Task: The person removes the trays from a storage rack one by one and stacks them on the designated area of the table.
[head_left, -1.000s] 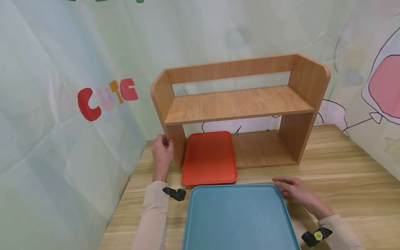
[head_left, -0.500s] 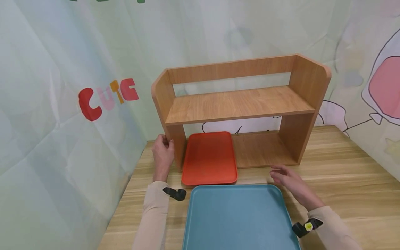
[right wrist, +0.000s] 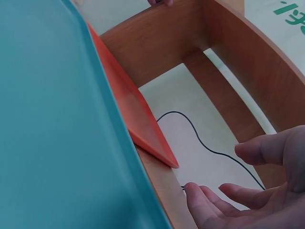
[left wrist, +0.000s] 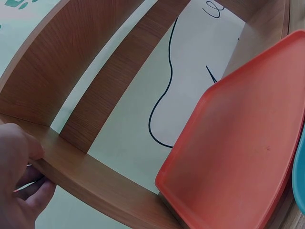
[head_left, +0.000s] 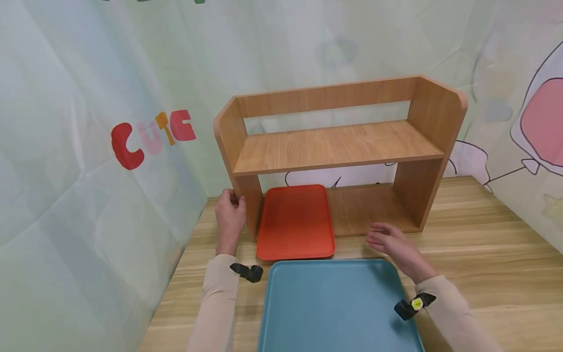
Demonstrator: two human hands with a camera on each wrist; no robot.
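Note:
A two-tier wooden desktop shelf (head_left: 338,146) stands upright at the back of the table. My left hand (head_left: 230,215) pinches the front edge of its left side panel, thumb and fingers on either side in the left wrist view. An orange tray (head_left: 295,225) lies in the lower tier at the left, its near end sticking out in front. In front of it a larger blue tray (head_left: 338,303) lies on the table. My right hand (head_left: 396,247), fingers spread and holding nothing, hovers beyond the blue tray's far right corner, near the lower tier's front edge.
The wood-grain table (head_left: 488,254) spreads to the right of both trays. Printed fabric walls (head_left: 145,63) close off the left, back and right sides. A black wrist camera sits on each sleeve.
My right hand has left the blue tray's right corner and moved left and forward, toward the shelf. The left hand, shelf and trays look unmoved.

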